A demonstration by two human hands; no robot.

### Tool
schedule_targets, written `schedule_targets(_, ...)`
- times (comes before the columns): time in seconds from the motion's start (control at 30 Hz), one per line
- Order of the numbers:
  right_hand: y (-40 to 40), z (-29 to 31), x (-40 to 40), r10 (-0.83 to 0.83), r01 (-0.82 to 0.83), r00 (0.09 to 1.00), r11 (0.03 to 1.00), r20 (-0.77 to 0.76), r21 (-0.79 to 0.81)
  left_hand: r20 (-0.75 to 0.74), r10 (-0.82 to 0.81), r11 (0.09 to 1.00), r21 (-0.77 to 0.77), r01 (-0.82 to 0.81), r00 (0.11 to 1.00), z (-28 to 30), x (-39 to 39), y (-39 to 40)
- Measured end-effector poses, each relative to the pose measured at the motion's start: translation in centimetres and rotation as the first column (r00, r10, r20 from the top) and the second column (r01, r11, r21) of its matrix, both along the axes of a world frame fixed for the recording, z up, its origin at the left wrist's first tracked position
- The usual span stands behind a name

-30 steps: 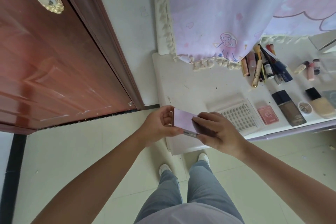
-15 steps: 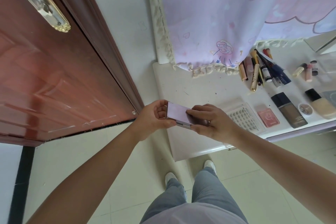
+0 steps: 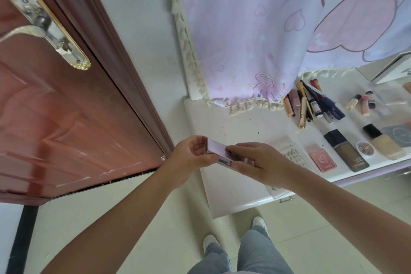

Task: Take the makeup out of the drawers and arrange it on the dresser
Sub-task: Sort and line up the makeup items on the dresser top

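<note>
White table [image 3: 233, 122] beside a red door [image 3: 55, 118], under a pink curtain [image 3: 255, 29], already carrying a good share of the makeup: a fan of pens and tubes [image 3: 311, 104], two foundation bottles [image 3: 345, 151], a pink compact [image 3: 322, 161], a lash tray [image 3: 293, 153]. Held above the table's left end, not yet set down: a flat lilac palette [image 3: 219, 150], left hand [image 3: 191, 160] and right hand [image 3: 258, 162] both with fingers curled round its ends. Drawers out of view, so perhaps more left to fetch.

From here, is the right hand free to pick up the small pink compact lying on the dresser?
Probably not yet. The right hand and left hand both grip the lilac palette. The pink compact lies uncovered just beyond the right wrist, so the path looks free once the palette is put down.
</note>
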State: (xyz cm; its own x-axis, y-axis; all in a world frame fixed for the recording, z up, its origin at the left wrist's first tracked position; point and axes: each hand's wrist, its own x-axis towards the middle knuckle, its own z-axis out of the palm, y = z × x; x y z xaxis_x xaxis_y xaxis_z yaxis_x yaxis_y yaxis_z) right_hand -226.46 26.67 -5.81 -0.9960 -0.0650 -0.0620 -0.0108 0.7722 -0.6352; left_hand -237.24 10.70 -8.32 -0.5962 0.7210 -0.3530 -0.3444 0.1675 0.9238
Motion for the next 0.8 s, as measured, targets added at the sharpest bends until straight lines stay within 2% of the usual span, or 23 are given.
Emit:
schedule_targets(0.1,0.4,0.4,-0.2,0.043,-0.043,0.999,0.999,0.026,0.013,0.020,0.009,1.000,0.019,-0.009,1.000,0.2,0.2,0.0)
schedule_targets(0.2,1.5,1.1,-0.6,-0.087,0.125,0.975,0.976,0.204,-0.179,0.041,0.001,0.999,0.038,-0.002,0.999,0.2,0.3,-0.1)
schedule_targets(0.37,3.4,2.2,-1.3,-0.129,0.292,0.862,0.917,0.490,-0.272,0.127,-0.095,0.995,0.040,0.090,0.987,-0.1,-0.1,-0.3)
schedule_targets(0.5,4.6,3.4,-3.7,-0.154,0.480,0.761,0.788,0.630,-0.387,0.198,-0.091,0.995,0.046,0.084,0.976,-0.5,-0.6,-0.4)
schedule_targets(0.6,5.1,2.7,-4.8,-0.151,0.568,0.758,0.632,0.634,-0.528,0.220,-0.021,1.000,0.015,0.018,0.975,-0.9,-0.7,-0.2)
schedule_targets(0.67,5.4,1.4,-5.0,-0.188,0.591,0.787,0.505,0.588,-0.629,0.257,0.072,0.997,0.000,-0.074,0.964,-1.6,-0.8,-0.2)
schedule_targets(0.7,5.4,0.7,-4.9,-0.206,0.572,0.810,0.487,0.549,-0.660,0.285,0.121,0.992,-0.006,-0.124,0.951,-2.0,-0.7,-0.3)
schedule_targets(0.73,5.1,-0.1,-4.7,-0.233,0.549,0.829,0.509,0.508,-0.663,0.314,0.163,0.986,-0.012,-0.167,0.936,-2.4,-0.6,-0.5)
schedule_targets(0.8,4.5,-2.0,-4.3,-0.307,0.551,0.834,0.510,0.459,-0.660,0.339,0.213,0.976,-0.034,-0.214,0.916,-3.2,-0.4,-0.7)
